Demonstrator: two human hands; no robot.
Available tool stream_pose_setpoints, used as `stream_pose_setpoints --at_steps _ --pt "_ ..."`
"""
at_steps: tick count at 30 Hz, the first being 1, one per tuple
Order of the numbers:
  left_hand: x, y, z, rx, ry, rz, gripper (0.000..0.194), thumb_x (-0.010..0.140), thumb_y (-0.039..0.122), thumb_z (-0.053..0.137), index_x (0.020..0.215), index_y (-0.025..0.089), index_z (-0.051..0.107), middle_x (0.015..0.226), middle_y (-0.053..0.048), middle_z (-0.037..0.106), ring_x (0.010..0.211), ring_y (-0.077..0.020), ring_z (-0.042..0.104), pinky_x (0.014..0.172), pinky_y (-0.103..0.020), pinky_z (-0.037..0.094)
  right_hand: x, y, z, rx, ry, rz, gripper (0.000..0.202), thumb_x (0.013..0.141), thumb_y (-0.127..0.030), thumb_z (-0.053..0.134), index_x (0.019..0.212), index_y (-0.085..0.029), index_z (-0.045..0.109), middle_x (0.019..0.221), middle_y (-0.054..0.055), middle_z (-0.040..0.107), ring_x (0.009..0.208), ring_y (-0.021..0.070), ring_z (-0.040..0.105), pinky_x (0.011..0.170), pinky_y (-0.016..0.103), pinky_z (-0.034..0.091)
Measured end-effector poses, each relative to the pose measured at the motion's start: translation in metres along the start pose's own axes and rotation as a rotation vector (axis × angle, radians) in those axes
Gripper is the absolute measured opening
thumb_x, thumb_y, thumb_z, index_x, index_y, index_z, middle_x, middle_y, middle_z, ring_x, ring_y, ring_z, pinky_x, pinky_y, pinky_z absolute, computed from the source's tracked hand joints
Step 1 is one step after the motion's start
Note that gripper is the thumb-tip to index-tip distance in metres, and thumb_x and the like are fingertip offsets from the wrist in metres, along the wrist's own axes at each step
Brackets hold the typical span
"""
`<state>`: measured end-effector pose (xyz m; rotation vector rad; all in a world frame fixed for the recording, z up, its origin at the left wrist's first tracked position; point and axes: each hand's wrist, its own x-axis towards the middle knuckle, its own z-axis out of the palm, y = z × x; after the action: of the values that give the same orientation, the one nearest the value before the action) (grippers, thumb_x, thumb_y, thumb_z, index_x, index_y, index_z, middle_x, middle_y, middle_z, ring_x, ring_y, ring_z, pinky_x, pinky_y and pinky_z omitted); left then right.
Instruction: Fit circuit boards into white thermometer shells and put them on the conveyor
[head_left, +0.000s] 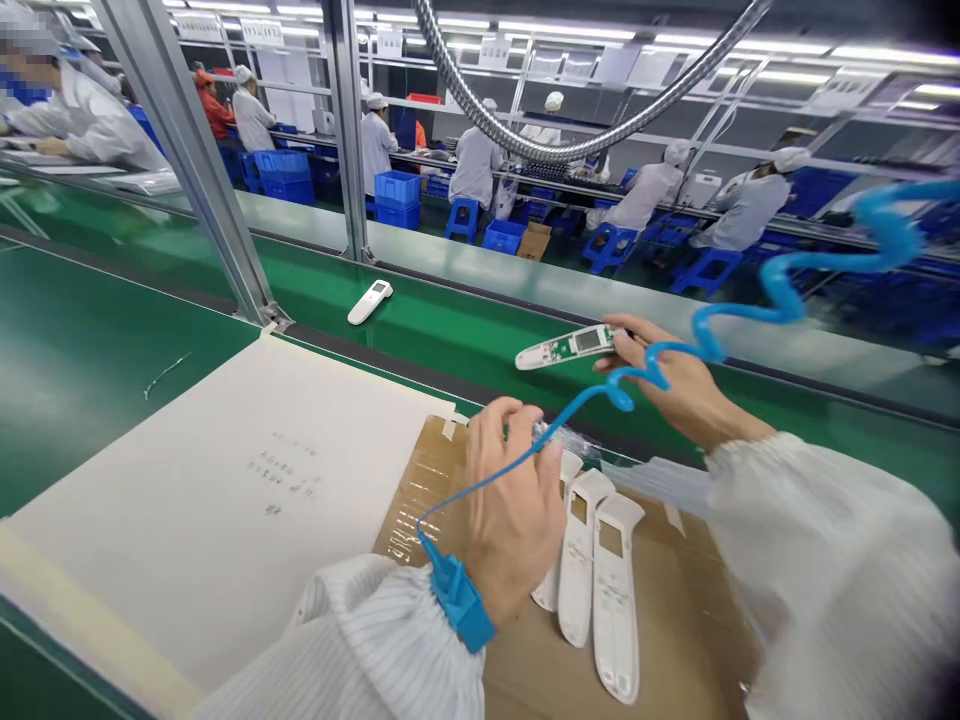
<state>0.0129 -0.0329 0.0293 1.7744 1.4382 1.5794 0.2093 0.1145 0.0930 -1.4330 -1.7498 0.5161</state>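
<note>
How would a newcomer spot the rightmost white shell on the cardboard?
Find the brown cardboard below the green belt, with the left hand, in its blue wrist strap, over it. Just right of that hand, white shells lie side by side. The rightmost shell is farthest from the hand, and its narrow end reaches closest to the camera.

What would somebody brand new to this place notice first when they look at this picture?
Probably the bright blue coiled cord, sweeping in from the upper right to the blue band on the left wrist. Next, the right hand holding a white device half with its green circuit board showing, above the green conveyor belt. Then the white shells lying side by side on brown cardboard, by the left hand.
</note>
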Motion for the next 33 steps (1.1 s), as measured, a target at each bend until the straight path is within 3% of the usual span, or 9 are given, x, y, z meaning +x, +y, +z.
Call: stream_pose_setpoints --at_steps 4,7,10,15,18,21,26,29,33 --pt "0.004 -0.001 -0.004 0.018 0.032 0.114 0.046 0.103 0.037 0.046 0.144 0.017 0.042 0.152 -0.013 0.044 0.141 -0.028 0.038 0.117 -0.048 0.034 -0.074 -0.036 -0.018 0.326 -0.223 0.085 0.045 0.083 -0.059 0.071 0.12 -0.032 0.067 0.107 0.001 0.071 0.09 0.0193 0.07 0.092 0.037 0.061" --pt "0.008 0.0 -0.008 -0.139 -0.286 0.014 0.036 0.099 0.038 0.054 0.13 0.02 0.058 0.121 -0.006 0.069 0.109 -0.0235 0.063 0.093 -0.038 0.05 -0.114 -0.04 -0.015 0.304 -0.275 0.08 0.038 0.089 -0.058 0.065 0.119 -0.034 0.066 0.11 0.002 0.071 0.095 0.0207 0.069 0.091 0.039 0.059" --pt "0.008 0.003 -0.01 -0.164 -0.456 -0.094 0.021 0.096 0.034 0.058 0.112 0.024 0.068 0.097 0.001 0.074 0.084 -0.0189 0.066 0.071 -0.031 0.047 -0.135 -0.033 -0.01 0.065 -0.128 -0.085 0.032 0.098 -0.054 0.053 0.118 -0.033 0.067 0.116 0.004 0.069 0.101 0.022 0.066 0.09 0.04 0.055" --pt "0.004 0.007 -0.01 -0.034 -0.453 0.0 0.022 0.097 0.034 0.057 0.114 0.025 0.068 0.101 0.0 0.074 0.088 -0.0204 0.065 0.073 -0.031 0.043 -0.142 -0.03 -0.008 -0.343 0.096 -0.521 0.013 0.096 -0.038 0.062 0.102 -0.028 0.069 0.11 0.005 0.067 0.098 0.0222 0.063 0.085 0.04 0.048" --pt "0.003 0.005 -0.009 0.021 -0.458 0.032 0.021 0.098 0.032 0.055 0.114 0.027 0.068 0.104 -0.001 0.074 0.092 -0.0225 0.066 0.075 -0.032 0.042 -0.144 -0.036 -0.006 -0.64 0.161 -0.627 0.015 0.098 -0.033 0.058 0.089 -0.027 0.068 0.097 0.004 0.071 0.086 0.0218 0.063 0.083 0.043 0.04" --pt "0.007 -0.005 -0.007 0.07 -0.333 -0.103 0.02 0.097 0.034 0.055 0.107 0.026 0.07 0.095 -0.004 0.074 0.088 -0.0251 0.066 0.073 -0.033 0.042 -0.144 -0.039 -0.002 -0.705 0.1 -0.669 0.021 0.099 -0.027 0.053 0.082 -0.027 0.064 0.094 0.002 0.074 0.088 0.0229 0.063 0.087 0.044 0.036" --pt "0.024 -0.03 -0.007 -0.127 -0.071 -0.483 0.022 0.097 0.031 0.051 0.106 0.018 0.066 0.098 -0.008 0.072 0.07 -0.0178 0.064 0.066 -0.029 0.043 -0.106 -0.013 0.011 -0.508 0.01 -0.289 0.018 0.097 -0.035 0.049 0.083 -0.026 0.057 0.085 0.003 0.07 0.077 0.0223 0.061 0.077 0.038 0.041" --pt "0.028 -0.034 -0.007 -0.387 -0.051 -0.61 0.021 0.096 0.03 0.053 0.109 0.016 0.063 0.104 -0.008 0.071 0.061 -0.0112 0.06 0.057 -0.024 0.043 -0.073 0.015 0.017 -0.571 -0.131 -0.027 0.014 0.088 -0.029 0.055 0.075 -0.024 0.058 0.076 0.003 0.067 0.074 0.0223 0.06 0.068 0.034 0.041" --pt "0.028 -0.029 -0.006 -0.567 -0.087 -0.648 0.023 0.096 0.031 0.055 0.113 0.016 0.061 0.099 -0.007 0.071 0.058 -0.0088 0.059 0.051 -0.021 0.044 -0.07 0.031 0.006 -0.607 -0.144 0.002 0.017 0.088 -0.034 0.054 0.088 -0.023 0.067 0.099 0.007 0.069 0.083 0.0235 0.063 0.074 0.037 0.045"
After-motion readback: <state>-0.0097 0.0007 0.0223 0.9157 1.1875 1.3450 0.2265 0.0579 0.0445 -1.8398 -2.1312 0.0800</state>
